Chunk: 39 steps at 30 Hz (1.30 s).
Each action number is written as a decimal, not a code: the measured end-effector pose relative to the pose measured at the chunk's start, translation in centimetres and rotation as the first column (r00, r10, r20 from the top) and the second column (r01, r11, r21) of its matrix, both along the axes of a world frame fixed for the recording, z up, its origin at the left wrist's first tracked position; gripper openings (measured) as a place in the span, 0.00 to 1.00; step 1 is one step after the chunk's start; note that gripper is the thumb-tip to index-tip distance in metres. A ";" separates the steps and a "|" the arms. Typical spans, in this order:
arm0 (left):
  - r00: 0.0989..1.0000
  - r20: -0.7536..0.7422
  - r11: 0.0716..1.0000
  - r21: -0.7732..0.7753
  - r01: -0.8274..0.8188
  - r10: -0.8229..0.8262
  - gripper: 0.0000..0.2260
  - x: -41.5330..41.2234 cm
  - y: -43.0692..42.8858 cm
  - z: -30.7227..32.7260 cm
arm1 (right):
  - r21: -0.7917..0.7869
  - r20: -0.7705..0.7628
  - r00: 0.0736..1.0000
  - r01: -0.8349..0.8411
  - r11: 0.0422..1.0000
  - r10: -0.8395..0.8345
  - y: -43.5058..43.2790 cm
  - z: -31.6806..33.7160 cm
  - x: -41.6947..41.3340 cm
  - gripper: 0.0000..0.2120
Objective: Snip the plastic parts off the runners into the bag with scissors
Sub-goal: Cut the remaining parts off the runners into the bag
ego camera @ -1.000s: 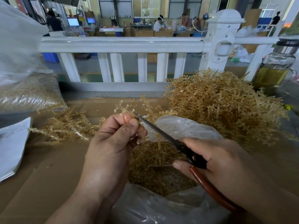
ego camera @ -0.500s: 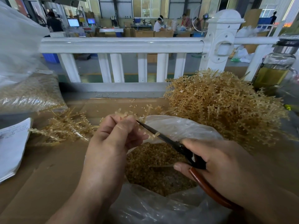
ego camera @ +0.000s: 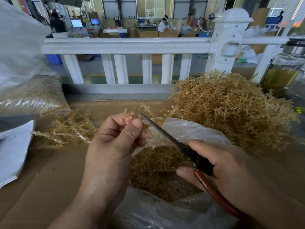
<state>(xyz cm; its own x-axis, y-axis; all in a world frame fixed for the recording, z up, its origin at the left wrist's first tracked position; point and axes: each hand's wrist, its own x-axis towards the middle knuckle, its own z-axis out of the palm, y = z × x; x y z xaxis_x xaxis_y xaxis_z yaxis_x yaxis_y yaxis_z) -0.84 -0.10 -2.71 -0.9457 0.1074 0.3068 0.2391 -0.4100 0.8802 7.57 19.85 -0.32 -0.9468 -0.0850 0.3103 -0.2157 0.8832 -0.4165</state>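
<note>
My left hand (ego camera: 115, 139) pinches an amber plastic runner (ego camera: 145, 111) between thumb and fingers, above the open clear plastic bag (ego camera: 189, 131). My right hand (ego camera: 219, 167) grips scissors (ego camera: 166, 134) with dark blades and reddish-brown handles; the blade tip points up-left and lies right beside my left thumb against the runner. Loose snipped amber parts (ego camera: 158, 169) fill the bottom of the bag, beneath both hands. The runner is blurred.
A big heap of uncut amber runners (ego camera: 231, 109) lies at the right, a smaller flat pile (ego camera: 66, 129) at the left. Papers (ego camera: 13, 149) and a filled bag (ego camera: 31, 96) sit far left, a glass jar (ego camera: 283, 71) far right, a white railing (ego camera: 125, 45) behind.
The runner in my left hand has shifted and turned between my fingers, lower half a second ago and raised again now. The scissors stay near my left thumb, their tip a little higher.
</note>
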 end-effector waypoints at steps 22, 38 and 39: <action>0.999 -0.023 0.996 -0.084 -0.035 0.033 0.07 0.0 0.0 -0.3 | 0.038 -0.026 0.999 -0.040 0.998 0.041 0.1 0.4 0.2 0.23; 0.999 -0.021 0.997 -0.059 -0.052 0.050 0.07 -0.1 0.0 -0.5 | 0.069 -0.070 0.996 -0.044 0.997 0.048 0.2 0.3 0.1 0.22; 0.998 -0.025 0.997 -0.064 -0.052 0.051 0.07 -0.1 0.0 -0.5 | 0.070 -0.068 0.997 -0.040 0.997 0.044 0.2 0.4 0.1 0.22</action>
